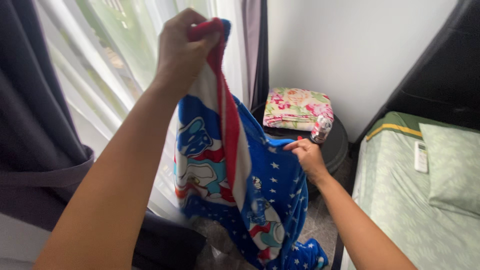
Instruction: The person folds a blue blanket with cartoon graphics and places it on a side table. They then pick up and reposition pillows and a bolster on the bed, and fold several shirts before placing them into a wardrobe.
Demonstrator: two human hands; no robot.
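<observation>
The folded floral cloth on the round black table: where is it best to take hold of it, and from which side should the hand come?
Probably at its near folded edge, coming from the front. The folded floral cloth lies flat on the round black table, with stacked layers showing along that edge, so a hand could pinch them all together. A small can stands at its right front corner, so keep left of it.
</observation>
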